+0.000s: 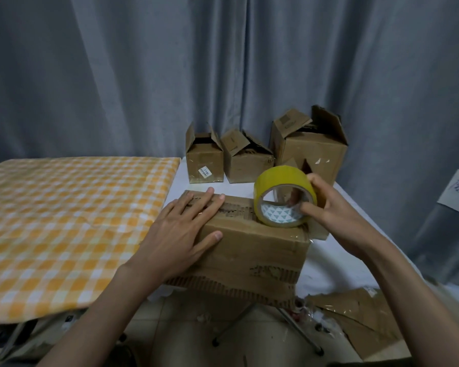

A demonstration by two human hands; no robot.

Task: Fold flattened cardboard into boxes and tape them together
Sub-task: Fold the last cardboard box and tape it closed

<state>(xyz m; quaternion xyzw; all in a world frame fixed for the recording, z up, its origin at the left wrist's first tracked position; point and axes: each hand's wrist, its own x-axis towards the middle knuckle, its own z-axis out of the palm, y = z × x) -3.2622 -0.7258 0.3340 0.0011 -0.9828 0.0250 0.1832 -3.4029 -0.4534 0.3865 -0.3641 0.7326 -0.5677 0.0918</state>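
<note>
Left hand (180, 231) flat on box (252, 250), right hand (326, 205) gripping tape (284, 197)

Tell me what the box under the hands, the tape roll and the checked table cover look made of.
Box: corrugated cardboard, matte brown; torn facing shows flutes. Tape roll: glossy yellowish plastic film, probably on a printed card core. Checked cover: probably woven cloth, matte.

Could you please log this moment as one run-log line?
left hand flat on box | right hand grips tape roll on seam
</note>
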